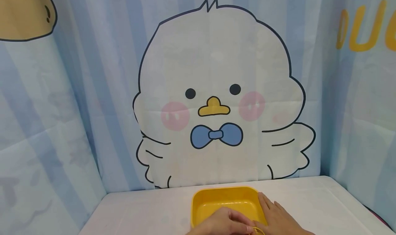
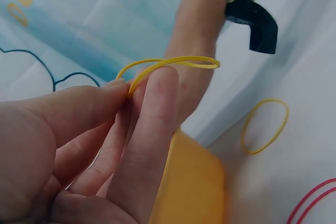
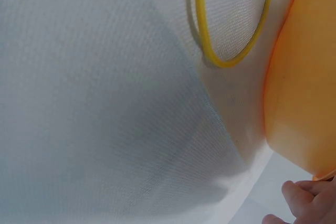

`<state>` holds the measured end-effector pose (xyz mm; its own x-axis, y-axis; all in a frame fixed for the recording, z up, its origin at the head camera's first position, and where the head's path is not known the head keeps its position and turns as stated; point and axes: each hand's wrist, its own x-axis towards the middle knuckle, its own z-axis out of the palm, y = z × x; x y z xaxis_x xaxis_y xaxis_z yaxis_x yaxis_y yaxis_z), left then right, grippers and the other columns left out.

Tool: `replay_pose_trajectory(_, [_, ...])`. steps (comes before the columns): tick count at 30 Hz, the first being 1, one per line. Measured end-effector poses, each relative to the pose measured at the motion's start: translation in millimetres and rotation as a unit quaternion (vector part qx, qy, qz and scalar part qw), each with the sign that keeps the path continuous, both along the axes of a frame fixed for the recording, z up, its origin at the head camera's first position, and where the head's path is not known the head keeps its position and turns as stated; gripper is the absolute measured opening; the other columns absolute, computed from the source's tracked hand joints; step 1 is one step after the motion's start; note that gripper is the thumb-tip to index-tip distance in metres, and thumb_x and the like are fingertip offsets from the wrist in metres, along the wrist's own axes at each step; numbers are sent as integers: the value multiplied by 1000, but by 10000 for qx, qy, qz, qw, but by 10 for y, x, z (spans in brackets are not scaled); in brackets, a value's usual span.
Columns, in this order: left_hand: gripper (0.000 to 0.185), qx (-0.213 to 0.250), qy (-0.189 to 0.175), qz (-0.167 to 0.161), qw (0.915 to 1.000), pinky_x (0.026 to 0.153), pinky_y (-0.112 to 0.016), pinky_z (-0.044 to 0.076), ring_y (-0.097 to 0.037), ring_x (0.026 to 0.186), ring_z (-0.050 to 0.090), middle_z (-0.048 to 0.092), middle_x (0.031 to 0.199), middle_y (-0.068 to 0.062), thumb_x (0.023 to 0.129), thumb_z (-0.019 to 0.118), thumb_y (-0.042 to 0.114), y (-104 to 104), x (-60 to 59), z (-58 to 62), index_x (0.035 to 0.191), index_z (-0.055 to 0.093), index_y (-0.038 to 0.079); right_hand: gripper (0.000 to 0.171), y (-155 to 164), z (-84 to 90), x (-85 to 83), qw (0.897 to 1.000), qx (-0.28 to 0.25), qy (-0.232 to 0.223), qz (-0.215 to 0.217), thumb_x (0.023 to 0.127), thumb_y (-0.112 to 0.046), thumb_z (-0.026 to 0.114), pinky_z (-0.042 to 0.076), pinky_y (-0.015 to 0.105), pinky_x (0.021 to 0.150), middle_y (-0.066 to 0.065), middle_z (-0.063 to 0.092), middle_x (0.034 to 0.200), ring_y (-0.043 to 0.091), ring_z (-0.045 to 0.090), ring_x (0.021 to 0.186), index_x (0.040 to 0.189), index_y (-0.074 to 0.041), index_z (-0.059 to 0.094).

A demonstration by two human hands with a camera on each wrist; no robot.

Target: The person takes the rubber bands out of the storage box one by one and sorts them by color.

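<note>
A yellow plastic tray point(image 1: 195, 207) stands on the table in the lower middle of the head view. My left hand point(image 1: 225, 222) is over its near part and pinches a yellow rubber band point(image 1: 258, 231) between thumb and fingertips. In the left wrist view the rubber band point(image 2: 181, 59) loops out past the fingertip. My right hand point(image 1: 281, 217) rests along the tray's right rim, fingers fairly straight, thumb toward the rubber band. Only a few fingertips of a hand point(image 3: 307, 198) show at the right wrist view's lower corner.
Another yellow rubber band point(image 2: 244, 139) lies on the white table beside the tray's outer wall point(image 2: 197, 182). Red rubber bands point(image 2: 310, 203) lie nearer the left wrist view's corner. A printed curtain point(image 1: 213, 66) with a cartoon chick hangs behind the table point(image 1: 148, 211).
</note>
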<state>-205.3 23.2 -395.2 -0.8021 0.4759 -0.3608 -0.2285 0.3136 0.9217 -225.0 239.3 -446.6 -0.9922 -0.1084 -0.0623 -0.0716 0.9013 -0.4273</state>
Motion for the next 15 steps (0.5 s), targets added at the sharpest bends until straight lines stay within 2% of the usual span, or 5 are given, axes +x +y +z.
replay_pose_trajectory(4, [13,-459,42,-28,9989,87,-36,58,-16,82,64,74,91,2,82,79,29,40,38,-106,91,76,19,107,-3,-3,5,9999,-87,5,54,84,-74,52,21,67,117,21,31,160,36,45,137,154,1,25])
replay_pose_trajectory(8, [12,-859,125,-112,9962,88,-40,58,-15,81,63,73,90,4,84,77,29,99,14,-252,92,76,21,104,-11,-5,-5,9999,-89,41,129,85,-70,56,21,67,116,21,32,159,37,45,137,154,2,26])
replay_pose_trajectory(12, [13,-886,160,-245,9956,88,-38,58,-12,80,63,74,90,5,86,75,29,134,-33,-377,95,77,20,103,-18,-6,-13,9998,-71,69,169,86,-68,57,22,67,116,22,31,159,37,44,137,154,2,26])
replay_pose_trajectory(15, [14,-689,143,-272,9971,87,-36,59,-10,79,65,75,90,3,88,73,26,161,-52,-437,97,78,16,103,-19,-4,-16,9998,-38,83,163,86,-68,57,23,67,115,22,32,159,38,45,136,154,3,26])
